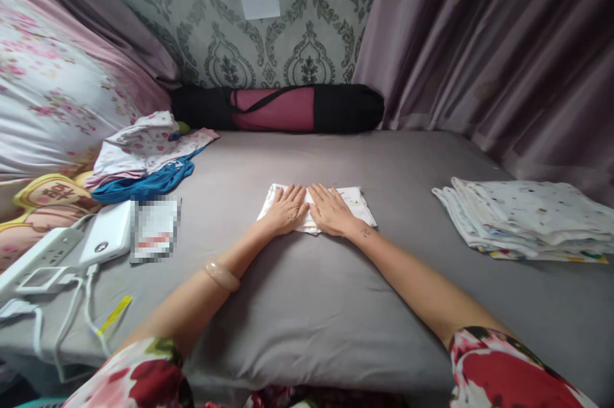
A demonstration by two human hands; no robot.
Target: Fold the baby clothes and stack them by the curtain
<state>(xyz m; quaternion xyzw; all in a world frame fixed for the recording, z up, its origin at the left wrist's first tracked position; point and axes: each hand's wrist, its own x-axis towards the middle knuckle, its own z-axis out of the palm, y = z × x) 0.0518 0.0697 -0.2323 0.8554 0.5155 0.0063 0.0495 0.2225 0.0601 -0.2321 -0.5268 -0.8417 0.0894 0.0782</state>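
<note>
A small folded white cloth (357,200) with sparse coloured marks lies flat in the middle of the grey-sheeted bed (307,306). My left hand (288,210) rests palm down on its left half, fingers stretched forward. Beside it, my right hand (332,210) presses flat on the cloth too, thumbs close together at the centre. Neither hand grips anything. To the right sits a stack of folded white printed cloths (522,216), apart from both hands.
At the left are a heap of clothes (144,152), a blue garment (148,183), a white power bank (106,232), a power strip (45,254) with cables and a blurred packet (156,229). A black-and-maroon long bag (273,109) lies along the patterned wall. Curtains (480,43) hang at right.
</note>
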